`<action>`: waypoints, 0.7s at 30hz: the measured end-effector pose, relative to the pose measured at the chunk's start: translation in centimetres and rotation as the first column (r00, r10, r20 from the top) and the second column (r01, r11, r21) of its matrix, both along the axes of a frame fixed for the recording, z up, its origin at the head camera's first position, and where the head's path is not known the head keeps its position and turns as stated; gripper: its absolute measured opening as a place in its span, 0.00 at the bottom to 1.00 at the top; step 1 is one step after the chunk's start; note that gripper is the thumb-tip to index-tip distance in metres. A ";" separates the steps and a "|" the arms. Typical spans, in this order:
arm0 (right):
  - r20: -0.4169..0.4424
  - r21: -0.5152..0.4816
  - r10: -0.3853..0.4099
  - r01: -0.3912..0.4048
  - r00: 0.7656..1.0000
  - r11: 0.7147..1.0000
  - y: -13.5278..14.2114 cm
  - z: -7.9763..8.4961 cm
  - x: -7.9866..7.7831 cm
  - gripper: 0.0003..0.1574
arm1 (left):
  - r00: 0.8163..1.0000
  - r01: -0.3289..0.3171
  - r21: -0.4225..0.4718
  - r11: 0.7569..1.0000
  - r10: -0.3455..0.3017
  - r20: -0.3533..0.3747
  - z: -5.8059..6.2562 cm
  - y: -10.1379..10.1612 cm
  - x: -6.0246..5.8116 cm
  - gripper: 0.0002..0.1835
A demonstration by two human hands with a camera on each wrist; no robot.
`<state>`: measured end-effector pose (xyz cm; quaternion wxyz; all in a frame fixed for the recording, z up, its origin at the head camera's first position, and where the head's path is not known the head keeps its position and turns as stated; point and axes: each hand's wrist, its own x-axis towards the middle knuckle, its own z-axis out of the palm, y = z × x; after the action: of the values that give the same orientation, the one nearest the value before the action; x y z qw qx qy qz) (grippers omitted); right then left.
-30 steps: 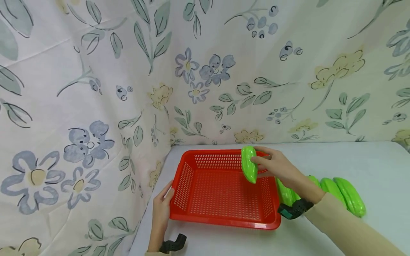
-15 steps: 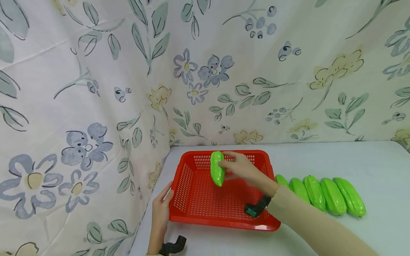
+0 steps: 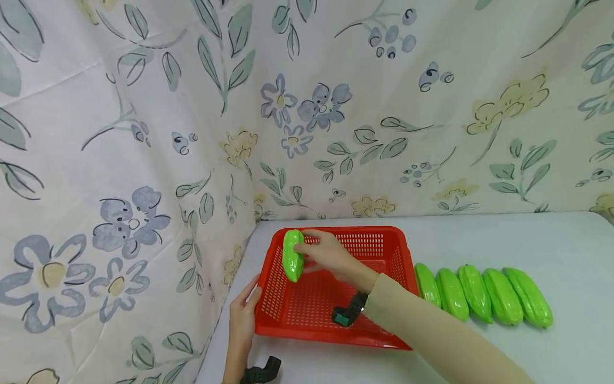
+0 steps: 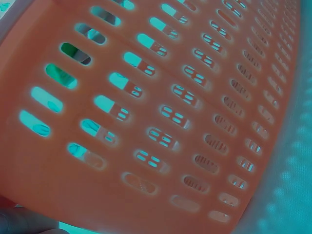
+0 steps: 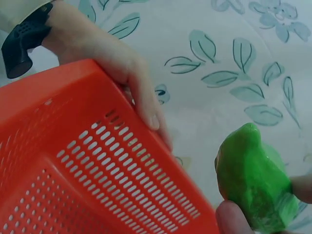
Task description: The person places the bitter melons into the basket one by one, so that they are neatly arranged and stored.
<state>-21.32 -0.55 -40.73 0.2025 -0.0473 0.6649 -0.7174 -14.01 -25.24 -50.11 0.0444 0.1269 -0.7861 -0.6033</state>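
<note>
My right hand (image 3: 328, 255) pinches a glossy bright green, long, ridged fruit-shaped piece (image 3: 291, 256) with a tapered end. It hangs over the left part of a red plastic basket (image 3: 336, 341). In the right wrist view, thumb and fingertips press either side of the green piece (image 5: 251, 170), its pointed end facing away. My left hand (image 3: 241, 314) grips the basket's left rim, also visible in the right wrist view. The left wrist view shows mainly the slotted basket wall (image 4: 161, 122), with dark fingers (image 4: 29, 222) at its lower left edge.
Several similar green pieces (image 3: 475, 293) lie side by side in a row on the white table (image 3: 527, 240), right of the basket. A floral cloth (image 3: 364, 106) hangs behind the table and along its left side.
My right hand has carried the green piece leftward across the basket, from its right rim to its left side. The left hand stays at the rim.
</note>
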 end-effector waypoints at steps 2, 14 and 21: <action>0.003 -0.001 -0.004 0.004 1.000 1.000 -0.2 0.1 -0.1 0.41 | 1.000 0.004 0.000 1.000 -0.004 0.004 -0.1 0.1 -0.1 0.24; 0.046 0.067 0.000 -0.003 0.999 0.998 -0.7 -2.1 -0.4 0.41 | 1.000 0.018 -0.012 1.000 -0.018 0.005 0.1 0.4 0.0 0.25; 0.081 0.086 0.002 -0.009 0.997 0.996 -2.0 -4.8 -1.1 0.39 | 1.000 0.014 -0.013 1.000 -0.014 0.022 0.3 0.1 0.0 0.25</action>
<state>-22.46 -2.52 -45.48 0.2331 -0.0110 0.6864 -0.6887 -13.98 -25.18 -49.79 0.0324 0.1279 -0.7915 -0.5968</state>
